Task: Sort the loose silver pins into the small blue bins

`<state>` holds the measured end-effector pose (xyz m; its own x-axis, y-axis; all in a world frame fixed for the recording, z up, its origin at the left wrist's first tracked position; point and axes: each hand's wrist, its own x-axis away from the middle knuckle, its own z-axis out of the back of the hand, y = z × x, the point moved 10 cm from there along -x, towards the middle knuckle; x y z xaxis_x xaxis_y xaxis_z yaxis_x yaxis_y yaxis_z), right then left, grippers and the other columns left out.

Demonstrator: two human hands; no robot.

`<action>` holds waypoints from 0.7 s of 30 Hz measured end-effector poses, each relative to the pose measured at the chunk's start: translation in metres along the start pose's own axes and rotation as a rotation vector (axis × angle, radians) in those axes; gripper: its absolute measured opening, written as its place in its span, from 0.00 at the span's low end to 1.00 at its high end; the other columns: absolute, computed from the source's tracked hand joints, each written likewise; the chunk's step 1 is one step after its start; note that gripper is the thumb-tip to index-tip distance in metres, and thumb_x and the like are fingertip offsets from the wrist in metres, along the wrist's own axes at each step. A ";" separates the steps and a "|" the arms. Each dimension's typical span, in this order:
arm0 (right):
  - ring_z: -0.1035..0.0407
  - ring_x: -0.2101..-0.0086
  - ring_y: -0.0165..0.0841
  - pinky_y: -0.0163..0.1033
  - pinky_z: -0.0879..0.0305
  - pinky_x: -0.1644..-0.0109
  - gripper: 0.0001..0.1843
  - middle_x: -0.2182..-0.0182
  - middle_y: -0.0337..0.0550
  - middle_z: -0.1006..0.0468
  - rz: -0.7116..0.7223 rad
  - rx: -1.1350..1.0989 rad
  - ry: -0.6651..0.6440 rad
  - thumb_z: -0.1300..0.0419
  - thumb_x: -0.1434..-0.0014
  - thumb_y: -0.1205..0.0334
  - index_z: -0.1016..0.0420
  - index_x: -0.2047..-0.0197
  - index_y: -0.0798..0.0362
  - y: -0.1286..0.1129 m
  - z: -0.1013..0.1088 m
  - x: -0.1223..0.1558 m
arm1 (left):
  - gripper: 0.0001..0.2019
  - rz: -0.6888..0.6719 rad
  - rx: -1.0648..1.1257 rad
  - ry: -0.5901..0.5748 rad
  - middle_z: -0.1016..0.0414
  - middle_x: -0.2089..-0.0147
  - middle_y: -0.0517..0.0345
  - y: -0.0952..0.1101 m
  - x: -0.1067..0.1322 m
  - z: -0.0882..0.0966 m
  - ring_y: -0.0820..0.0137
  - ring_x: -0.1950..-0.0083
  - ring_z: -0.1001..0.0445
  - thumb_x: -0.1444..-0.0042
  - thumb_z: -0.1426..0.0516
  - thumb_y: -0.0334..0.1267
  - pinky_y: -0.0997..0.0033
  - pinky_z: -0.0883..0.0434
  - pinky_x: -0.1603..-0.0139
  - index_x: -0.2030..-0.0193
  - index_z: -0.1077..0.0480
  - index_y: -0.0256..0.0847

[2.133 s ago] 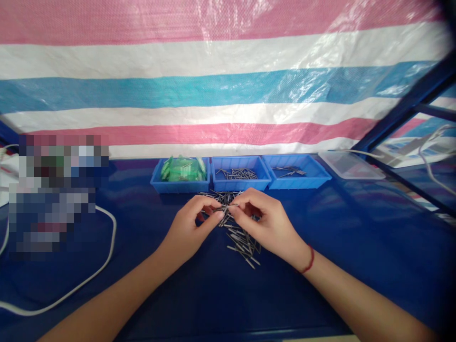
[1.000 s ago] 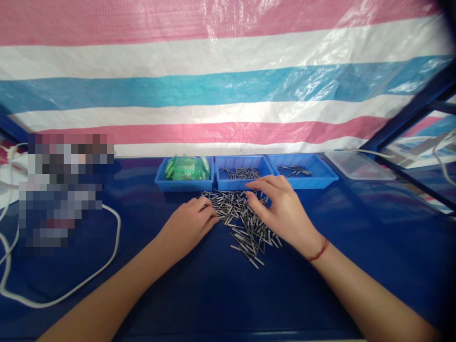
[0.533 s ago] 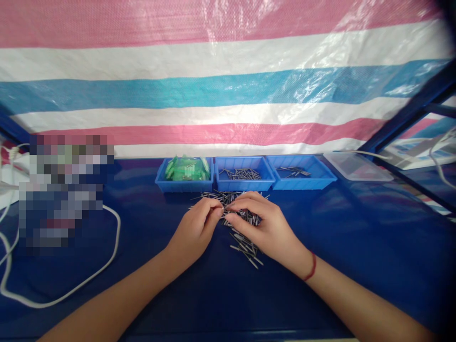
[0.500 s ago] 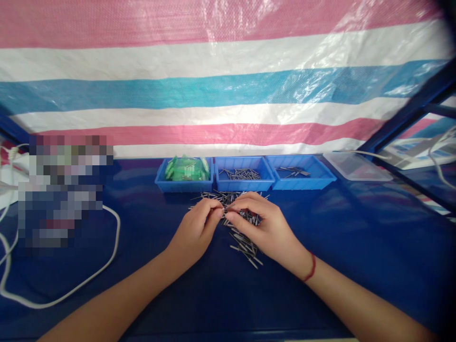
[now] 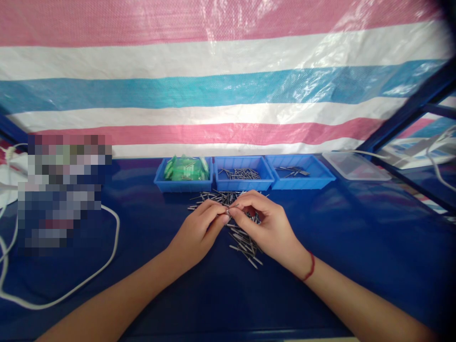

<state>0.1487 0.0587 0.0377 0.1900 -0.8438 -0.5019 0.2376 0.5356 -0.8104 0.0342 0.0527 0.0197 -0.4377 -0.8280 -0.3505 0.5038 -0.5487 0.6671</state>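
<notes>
A striped sheet (image 5: 213,61) in pink, white and blue hangs across the back of our workspace. Before it runs our dark blue counter (image 5: 213,306), glossy from side to side, with a blue frame (image 5: 402,110) slanting up at the right. A blurred patch (image 5: 64,190) covers the far left, and we cannot tell what lies under it. Our left hand (image 5: 194,232) and right hand (image 5: 269,225) meet near the middle, fingertips almost touching. Beyond them, we count three blue bins in a row: a left bin (image 5: 183,186), a middle bin (image 5: 244,185) and a right bin (image 5: 306,182). A clear lid (image 5: 358,166) lies flat just beside the right bin. A white cable (image 5: 118,232) loops over the counter at left. Below and around our hands spreads a loose pile of rivets (image 5: 245,243), partly hidden by the right hand. Green packets (image 5: 187,168) fill the left bin; more rivets lie in the middle bin, only a few in the right. A red wristband (image 5: 311,267) circles our right wrist. Between our fingers, thumb and forefinger of each hand pressed together, we pinch one slim rivet (image 5: 228,212) above the pile, mostly covered by the fingertips.
</notes>
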 end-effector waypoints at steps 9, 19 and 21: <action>0.31 0.68 0.32 0.37 0.35 0.66 0.03 0.69 0.42 0.25 -0.010 0.032 -0.006 0.41 0.43 0.66 0.26 0.66 0.51 -0.001 0.002 -0.001 | 0.05 0.049 -0.032 0.100 0.30 0.62 0.57 -0.001 -0.001 0.014 0.72 0.61 0.31 0.36 0.48 0.36 0.73 0.33 0.59 0.61 0.31 0.40; 0.31 0.67 0.31 0.37 0.34 0.62 0.04 0.69 0.40 0.24 0.022 0.089 -0.088 0.41 0.43 0.67 0.26 0.68 0.51 -0.001 -0.007 -0.002 | 0.04 0.028 -0.027 0.172 0.30 0.62 0.58 -0.001 0.001 0.022 0.73 0.63 0.31 0.37 0.47 0.35 0.74 0.33 0.61 0.60 0.31 0.40; 0.30 0.66 0.31 0.37 0.34 0.61 0.05 0.69 0.40 0.23 0.038 0.104 -0.144 0.42 0.42 0.67 0.25 0.67 0.51 -0.002 -0.010 -0.003 | 0.04 0.040 -0.037 0.157 0.29 0.62 0.58 -0.002 0.001 0.021 0.73 0.63 0.31 0.37 0.47 0.36 0.74 0.33 0.61 0.60 0.32 0.40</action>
<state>0.1385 0.0602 0.0377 0.3336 -0.8130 -0.4772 0.3231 0.5742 -0.7523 0.0172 0.0556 0.0326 -0.2969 -0.8554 -0.4244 0.5466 -0.5166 0.6590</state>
